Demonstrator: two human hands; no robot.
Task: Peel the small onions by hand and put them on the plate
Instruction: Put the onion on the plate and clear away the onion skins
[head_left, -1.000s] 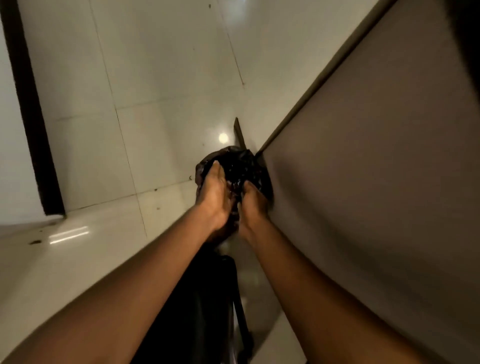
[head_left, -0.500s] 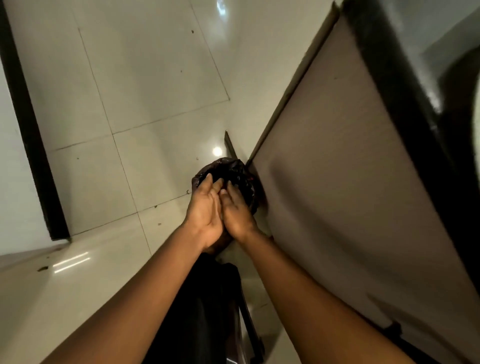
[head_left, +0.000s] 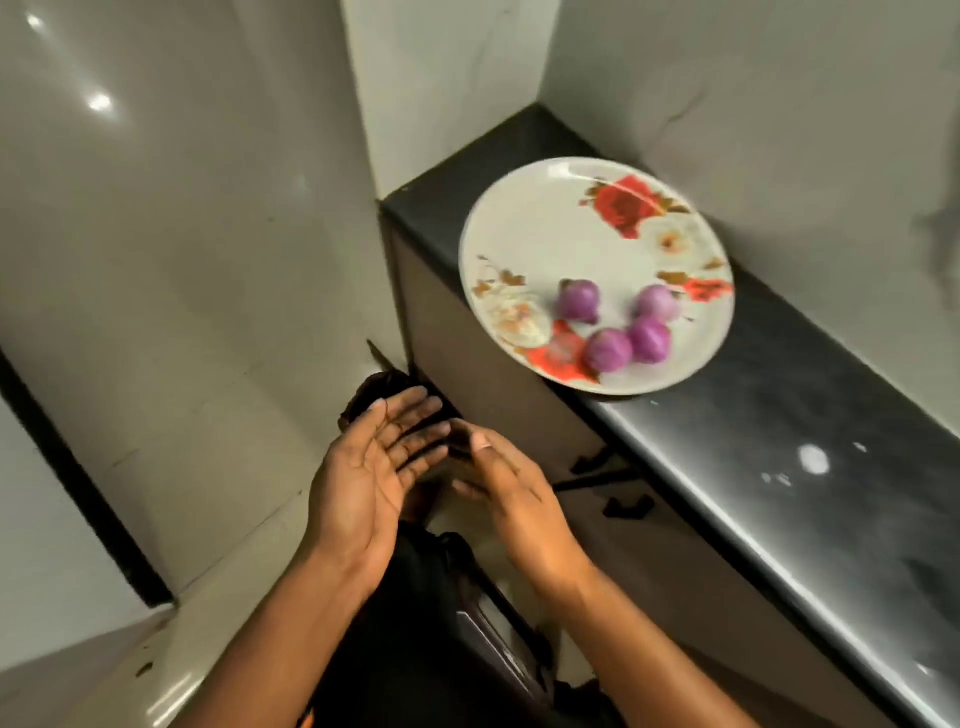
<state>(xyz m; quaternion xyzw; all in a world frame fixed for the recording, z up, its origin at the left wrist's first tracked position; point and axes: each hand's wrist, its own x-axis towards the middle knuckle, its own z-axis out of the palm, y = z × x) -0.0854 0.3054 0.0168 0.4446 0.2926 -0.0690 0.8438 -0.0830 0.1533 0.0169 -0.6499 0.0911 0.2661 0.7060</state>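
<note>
Left grip (head_left: 374, 467) of mine lies spread, palm up, empty; my right grip (head_left: 511, 501) beside it is loose, empty too, above a dark bag (head_left: 363, 397). Rightward, four peeled onions (head_left: 608, 351) sit on the plate (head_left: 545, 228) on the tabletop (head_left: 779, 405).

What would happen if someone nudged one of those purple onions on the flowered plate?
It would probably roll: the peeled onion looks round and lies loose on the plate. Its smooth, bare purple surface suggests it may slip when pinched. The plate's shallow rim might stop it before the black ledge.
</note>
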